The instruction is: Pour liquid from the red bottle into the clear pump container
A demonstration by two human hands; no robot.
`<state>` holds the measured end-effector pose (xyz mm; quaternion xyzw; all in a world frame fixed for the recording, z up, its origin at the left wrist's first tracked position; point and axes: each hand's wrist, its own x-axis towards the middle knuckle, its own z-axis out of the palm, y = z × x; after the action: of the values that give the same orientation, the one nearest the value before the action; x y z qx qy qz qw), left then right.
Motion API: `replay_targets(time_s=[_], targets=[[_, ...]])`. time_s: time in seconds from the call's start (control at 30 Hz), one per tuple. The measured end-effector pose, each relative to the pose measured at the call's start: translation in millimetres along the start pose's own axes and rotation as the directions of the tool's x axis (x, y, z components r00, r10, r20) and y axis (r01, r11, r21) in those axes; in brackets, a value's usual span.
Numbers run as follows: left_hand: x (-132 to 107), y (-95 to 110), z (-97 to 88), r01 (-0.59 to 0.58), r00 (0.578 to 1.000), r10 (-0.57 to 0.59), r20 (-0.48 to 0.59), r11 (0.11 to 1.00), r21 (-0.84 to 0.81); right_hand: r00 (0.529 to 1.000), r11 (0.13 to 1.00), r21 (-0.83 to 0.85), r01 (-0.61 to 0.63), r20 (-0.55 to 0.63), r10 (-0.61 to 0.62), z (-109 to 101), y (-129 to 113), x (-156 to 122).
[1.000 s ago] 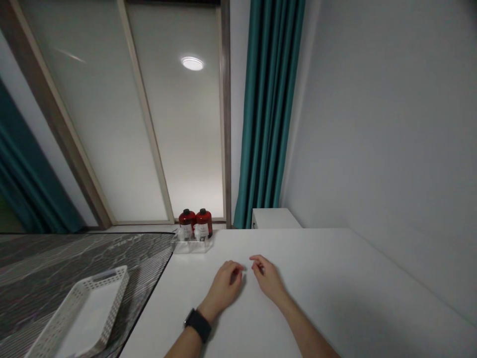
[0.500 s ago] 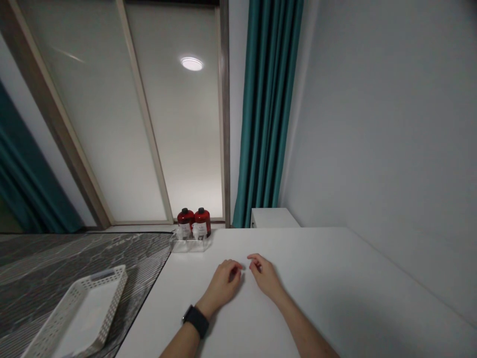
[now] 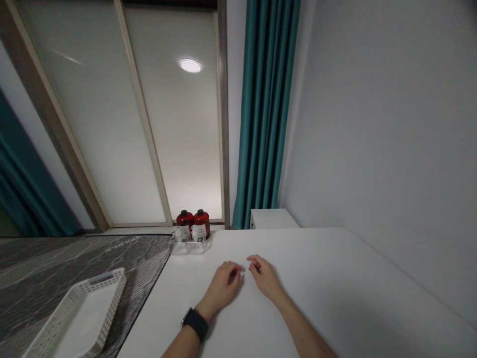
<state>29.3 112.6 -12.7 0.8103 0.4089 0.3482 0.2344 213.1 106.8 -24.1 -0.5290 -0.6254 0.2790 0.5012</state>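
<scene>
My left hand (image 3: 225, 283), with a dark watch (image 3: 196, 324) on its wrist, rests on the white table (image 3: 316, 278). Its fingers curve loosely, with a gap between thumb and forefinger and nothing held. Just across from it, my right hand (image 3: 264, 276) lies on the same tabletop, forefinger stretched toward the left hand and the other fingers bent. A small gap separates the two hands. Beyond them, at the table's far left corner, a clear tray (image 3: 188, 248) holds two red bottles (image 3: 201, 219) with dark caps and smaller pale items (image 3: 182, 234) in front.
A white perforated basket (image 3: 108, 313) sits on a grey patterned surface (image 3: 149, 253) left of the table. Behind the table stand a low white cabinet (image 3: 274, 218), a teal curtain (image 3: 263, 114) and frosted sliding doors (image 3: 186, 139). A pale wall (image 3: 391, 124) runs along the right.
The camera view has shifted very slightly. Both hands keep the same place and pose, and the objects have not moved.
</scene>
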Motion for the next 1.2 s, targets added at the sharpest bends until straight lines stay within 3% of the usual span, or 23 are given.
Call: replay_targets(time_s=[0.6, 1.2], targets=[[-0.6, 4.5, -3.3, -0.001, 1.000, 0.001, -0.004, 1.000, -0.022, 1.000, 1.000, 0.000, 0.005, 0.005, -0.005, 1.0, -0.8, 0.0], [-3.1, 9.1, -4.6, -0.016, 0.999, 0.012, 0.053, 0.998, 0.061, 1.000, 1.000, -0.022, 0.004, 0.017, -0.003, 1.3, 1.4, 0.1]])
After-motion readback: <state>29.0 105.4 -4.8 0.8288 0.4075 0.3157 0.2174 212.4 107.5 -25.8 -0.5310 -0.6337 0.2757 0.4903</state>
